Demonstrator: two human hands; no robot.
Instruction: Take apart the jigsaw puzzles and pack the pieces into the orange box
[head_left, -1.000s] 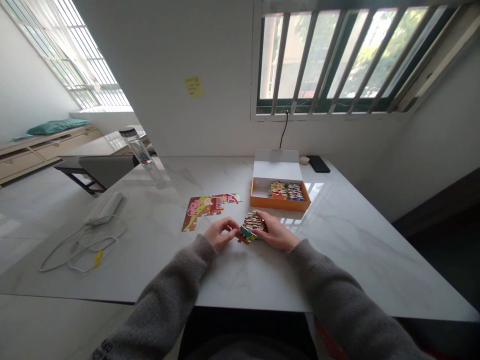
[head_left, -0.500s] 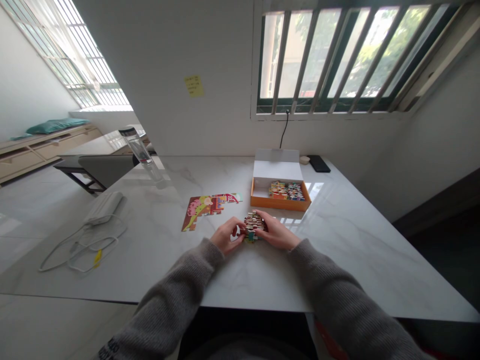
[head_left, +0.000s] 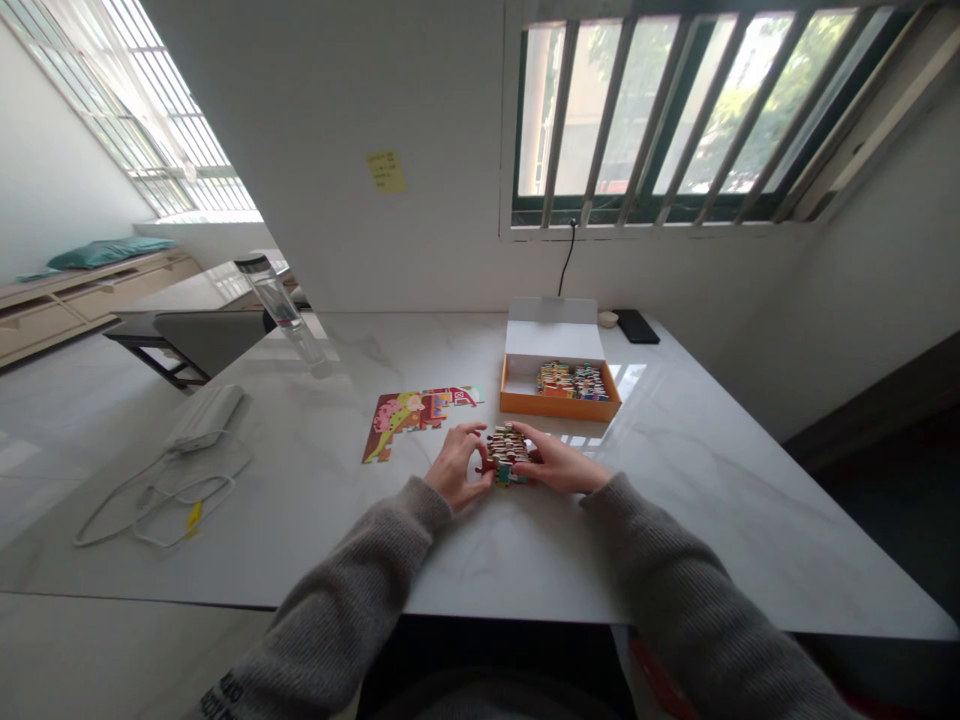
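A row of jigsaw puzzle pieces (head_left: 508,455), stood on edge and pressed together, is on the table in front of me. My right hand (head_left: 561,464) grips its right side, the thumb at the near end and the fingers at the far end. At the left side, my left hand (head_left: 456,468) is open, its thumb and forefinger spread in a curve close to the pieces. Whether its fingertips touch them is hard to make out. Left of the far end lies a partly joined puzzle (head_left: 405,415) with a coloured picture.
An orange box (head_left: 559,404) with its white lid raised holds more upright pieces. Behind it are a black phone (head_left: 637,326) and a small pale object (head_left: 607,319). On the left stand a clear bottle (head_left: 274,295) and a white adapter (head_left: 206,420) with a looped cable.
My left hand has loosened its pinch at the pieces' left side, and its fingers have spread apart. The right hand has stayed on the pieces.
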